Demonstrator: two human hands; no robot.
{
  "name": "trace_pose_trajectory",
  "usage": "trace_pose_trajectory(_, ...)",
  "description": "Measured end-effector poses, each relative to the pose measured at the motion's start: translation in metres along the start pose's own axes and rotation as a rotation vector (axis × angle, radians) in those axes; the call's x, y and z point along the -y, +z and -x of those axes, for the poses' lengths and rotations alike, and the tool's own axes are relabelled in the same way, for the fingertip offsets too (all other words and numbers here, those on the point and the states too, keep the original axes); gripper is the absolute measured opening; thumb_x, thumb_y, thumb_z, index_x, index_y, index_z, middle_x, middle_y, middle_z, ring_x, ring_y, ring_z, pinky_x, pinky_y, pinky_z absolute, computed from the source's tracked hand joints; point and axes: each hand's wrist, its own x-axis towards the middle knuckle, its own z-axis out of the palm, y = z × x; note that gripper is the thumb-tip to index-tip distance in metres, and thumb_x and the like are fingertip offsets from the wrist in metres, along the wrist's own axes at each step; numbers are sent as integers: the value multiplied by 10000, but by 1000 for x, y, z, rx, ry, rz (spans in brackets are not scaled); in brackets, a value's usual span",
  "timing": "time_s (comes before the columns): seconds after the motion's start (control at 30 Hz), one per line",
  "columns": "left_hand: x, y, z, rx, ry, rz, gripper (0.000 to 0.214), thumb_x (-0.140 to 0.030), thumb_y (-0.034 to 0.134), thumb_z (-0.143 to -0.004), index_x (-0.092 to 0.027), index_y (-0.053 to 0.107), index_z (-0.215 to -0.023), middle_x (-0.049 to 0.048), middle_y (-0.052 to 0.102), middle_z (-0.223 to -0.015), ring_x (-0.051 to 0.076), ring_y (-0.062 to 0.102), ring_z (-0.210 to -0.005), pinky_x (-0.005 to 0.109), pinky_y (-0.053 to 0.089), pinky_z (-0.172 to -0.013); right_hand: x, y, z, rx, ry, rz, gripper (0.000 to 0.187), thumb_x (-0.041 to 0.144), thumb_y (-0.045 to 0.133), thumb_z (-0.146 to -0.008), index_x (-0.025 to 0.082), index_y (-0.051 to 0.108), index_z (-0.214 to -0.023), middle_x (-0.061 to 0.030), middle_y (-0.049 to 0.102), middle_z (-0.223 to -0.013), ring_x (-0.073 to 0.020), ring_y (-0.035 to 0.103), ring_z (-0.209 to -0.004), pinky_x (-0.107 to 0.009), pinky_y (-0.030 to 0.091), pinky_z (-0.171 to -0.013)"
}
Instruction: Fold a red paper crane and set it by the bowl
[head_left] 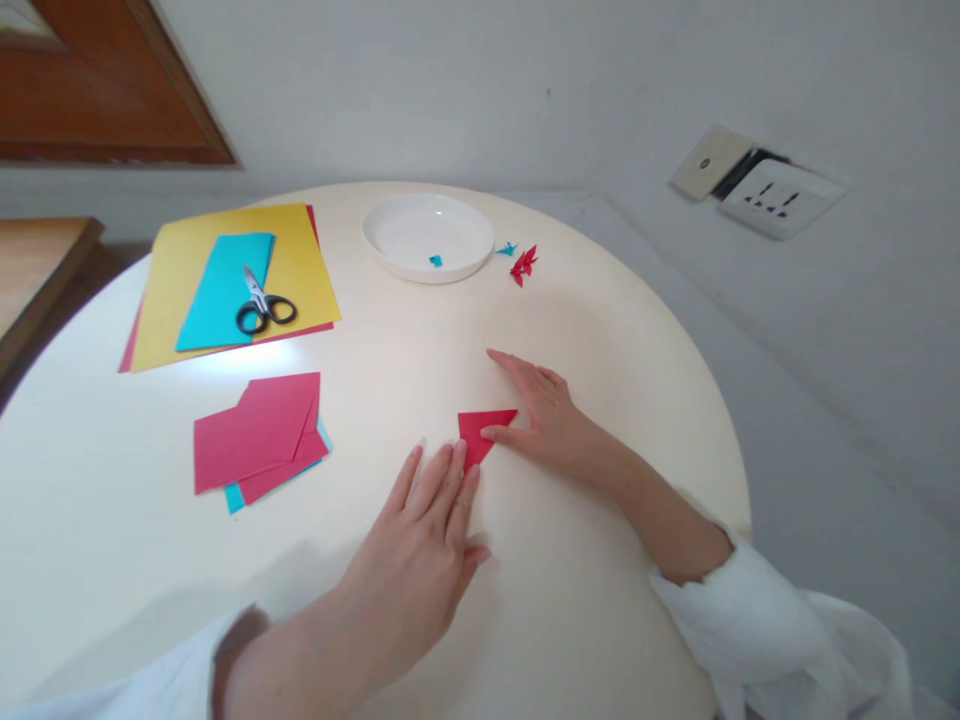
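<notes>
Pressing a small red paper triangle (482,432) flat on the round table (600,330), your left hand (420,545) lays straight, close-set fingers on its lower corner while your right hand (541,415) pins its right edge with spread fingers; sharpening the crease looks next and needs steady pressure.

The table (600,330) looks smooth and faintly glossy, catching a pale glare. The folded triangle (480,432) is matt red paper, like the sheets (255,435) nearby. The plate (427,237) seems shiny white plastic. The scissors (262,305) have bright metal blades and black plastic handles. The sleeves (757,610) are soft white cloth.
</notes>
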Motion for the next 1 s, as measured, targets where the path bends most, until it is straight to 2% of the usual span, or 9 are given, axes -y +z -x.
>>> trace_pose_trajectory(0.27, 2, -1, -2, -11, 13, 33, 504, -333, 303, -943, 6, 511, -1253, 211, 522, -1310, 354, 463, -1244, 551, 304, -1034, 9, 1, 5, 34, 7, 71, 740, 421, 577, -774, 269, 221, -1404, -110, 337, -1472, -276, 258, -1382, -600, 74, -1095)
trace_pose_trajectory(0.4, 2, -2, -3, -4, 26, 21, 494, -319, 287, -947, -6, 517, -1252, 193, 536, -1302, 348, 474, -1235, 563, 298, -1034, 8, 2, 4, 36, 33, 61, 798, 456, 612, -733, 285, 219, -1406, -103, 329, -1478, -282, 237, -1391, -600, 72, -1099)
trace_pose_trajectory(0.57, 3, -3, -2, -20, 31, -7, 479, -303, 288, -946, -10, 544, -1225, 201, 554, -1281, 350, 486, -1224, 573, 309, -1023, -4, -2, 1, 9, 121, 61, 826, 488, 624, -712, 287, 225, -1407, -113, 326, -1475, -301, 239, -1387, -620, 107, -1085)
trace_pose_trajectory(0.73, 2, -2, -1, -10, 4, -7, 490, -332, 300, -943, -20, 539, -1236, 225, 534, -1294, 362, 475, -1232, 586, 318, -1016, -22, -8, -1, -12, 160, 122, 648, 465, 568, -776, 283, 352, -1358, -129, 351, -1460, -303, 285, -1369, -611, 171, -1069)
trace_pose_trajectory(0.8, 2, -2, -1, -3, -12, -15, 494, -344, 295, -944, -36, 538, -1244, 228, 523, -1304, 367, 471, -1235, 586, 331, -1007, -28, -10, -3, -94, 197, 117, 540, 394, 585, -777, 268, 456, -1286, -139, 420, -1410, -303, 351, -1332, -599, 223, -1051)
trace_pose_trajectory(0.87, 1, -1, 0, -3, -28, -27, 493, -352, 296, -943, -50, 539, -1249, 228, 521, -1305, 369, 474, -1231, 583, 343, -1001, -31, -10, -5, -207, 201, 69, 350, 287, 567, -791, 237, 581, -1138, -129, 531, -1299, -280, 450, -1259, -550, 276, -1044)
trace_pose_trajectory(0.93, 0, 0, 1, -6, -40, -37, 490, -356, 304, -941, -57, 540, -1250, 227, 525, -1302, 370, 474, -1231, 583, 348, -1000, -28, -8, -6, -239, 122, -39, 187, 256, 527, -823, 221, 656, -955, -101, 618, -1160, -241, 563, -1123, -490, 351, -1008)
trace_pose_trajectory(1.0, -1, 1, 1, -7, -42, -40, 489, -357, 310, -940, -59, 534, -1256, 229, 524, -1302, 373, 465, -1237, 585, 352, -998, -21, -6, -6, -203, 16, -101, 147, 296, 569, -815, 228, 678, -887, -80, 647, -1090, -227, 604, -1034, -459, 392, -971)
